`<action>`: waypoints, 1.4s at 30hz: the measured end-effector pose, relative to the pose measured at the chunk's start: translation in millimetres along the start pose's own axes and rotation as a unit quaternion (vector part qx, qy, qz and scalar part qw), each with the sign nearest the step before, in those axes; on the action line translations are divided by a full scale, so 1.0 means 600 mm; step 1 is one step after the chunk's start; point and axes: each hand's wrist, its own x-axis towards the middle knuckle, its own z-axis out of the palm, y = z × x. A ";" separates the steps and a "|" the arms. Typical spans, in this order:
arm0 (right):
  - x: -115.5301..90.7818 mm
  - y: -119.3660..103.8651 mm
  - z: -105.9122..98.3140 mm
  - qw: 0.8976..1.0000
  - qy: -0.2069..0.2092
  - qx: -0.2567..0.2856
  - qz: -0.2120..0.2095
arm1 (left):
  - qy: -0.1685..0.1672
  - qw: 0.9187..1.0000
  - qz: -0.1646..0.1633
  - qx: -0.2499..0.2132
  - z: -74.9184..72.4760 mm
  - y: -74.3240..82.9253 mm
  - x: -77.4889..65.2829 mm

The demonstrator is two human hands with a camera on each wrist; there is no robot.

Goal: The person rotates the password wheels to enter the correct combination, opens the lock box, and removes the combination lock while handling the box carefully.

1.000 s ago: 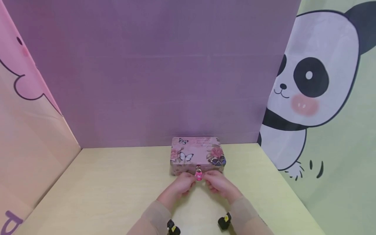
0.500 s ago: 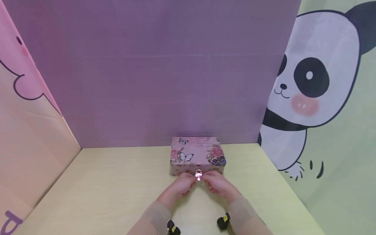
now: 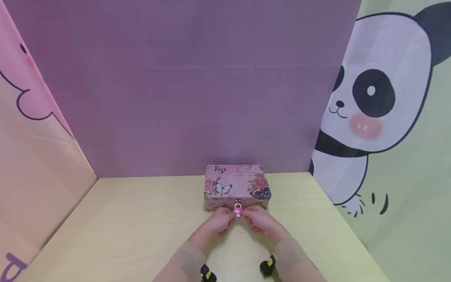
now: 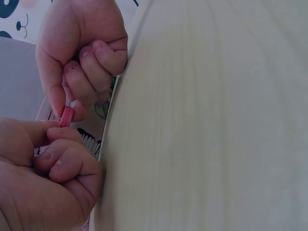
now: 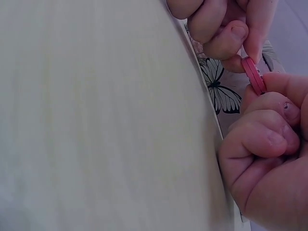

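Note:
A pink box (image 3: 237, 182) with butterflies and roses printed on it lies with its lid down against the back wall. From the metal clasp on its front hangs a small pink padlock (image 3: 238, 211). My left hand (image 3: 219, 220) pinches the padlock's left side between thumb and index finger, while my right hand (image 3: 262, 220) pinches the right side the same way. Seen from the left wrist, the padlock body (image 4: 66, 116) sits between both sets of fingertips, the other fingers curled in. The right wrist view shows the padlock's edge (image 5: 253, 76); its keyhole is not visible.
The pale wooden table (image 3: 141, 227) extends left, right and in front of the box. A purple backdrop (image 3: 197, 98) rises directly behind it, with a panda-printed panel (image 3: 394, 176) at right and a peach panel (image 3: 38, 176) at left.
The padlock's face has caught the light differently, flashing bright half a second ago and turning pink again, as if tilted slightly. Both hands stay nearly in place; the right wrist has shifted a little.

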 end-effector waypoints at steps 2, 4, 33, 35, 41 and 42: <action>0.000 0.001 0.000 1.000 0.001 -0.004 0.002 | 0.000 1.000 0.000 0.002 0.000 0.000 0.001; 0.000 0.000 0.000 1.000 0.003 -0.008 0.004 | 0.000 1.000 -0.002 0.004 0.000 0.000 0.001; -0.003 -0.006 -0.007 0.998 0.029 -0.059 -0.005 | -0.008 1.000 -0.003 0.009 0.000 0.004 -0.001; -0.003 -0.007 -0.010 0.998 0.034 -0.058 -0.004 | -0.008 1.000 0.000 0.009 -0.001 0.004 -0.001; -0.004 -0.012 -0.022 0.998 0.039 -0.051 -0.001 | -0.002 1.000 0.003 0.008 -0.002 0.003 0.000; -0.005 -0.012 -0.024 0.998 0.041 -0.052 -0.002 | -0.001 1.000 0.003 0.008 -0.002 0.003 0.000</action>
